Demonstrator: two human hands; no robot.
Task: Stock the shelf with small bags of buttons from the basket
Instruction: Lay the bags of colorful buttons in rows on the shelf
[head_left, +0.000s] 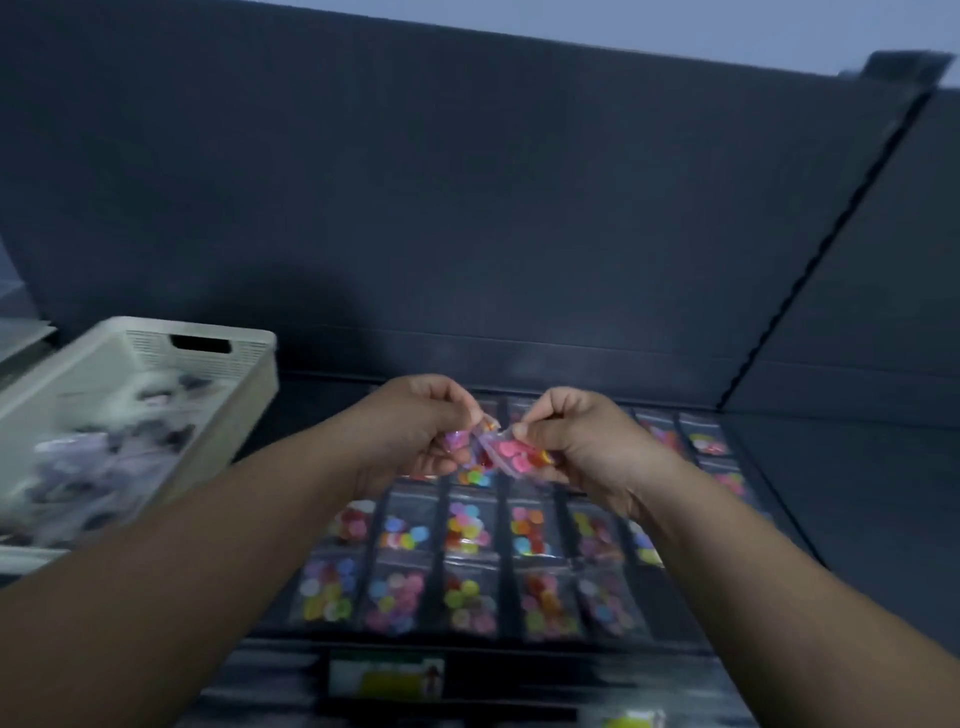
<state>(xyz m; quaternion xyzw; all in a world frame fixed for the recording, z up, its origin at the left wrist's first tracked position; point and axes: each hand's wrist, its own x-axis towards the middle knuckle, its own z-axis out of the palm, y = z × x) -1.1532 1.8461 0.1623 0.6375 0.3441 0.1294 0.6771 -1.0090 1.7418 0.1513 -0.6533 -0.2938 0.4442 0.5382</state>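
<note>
Above the dark shelf (810, 499), mid-air: small clear plastic bags of pink buttons (511, 454), pinched between left hand (415, 431) and right hand (582, 441), fingertips closed on them. Rows of filled bags (467, 566) lie beneath; white plastic basket (156, 395) sits far left. Judgement: separate the bags cleanly, then lay one flat in an open slot, aligned with its row.
</note>
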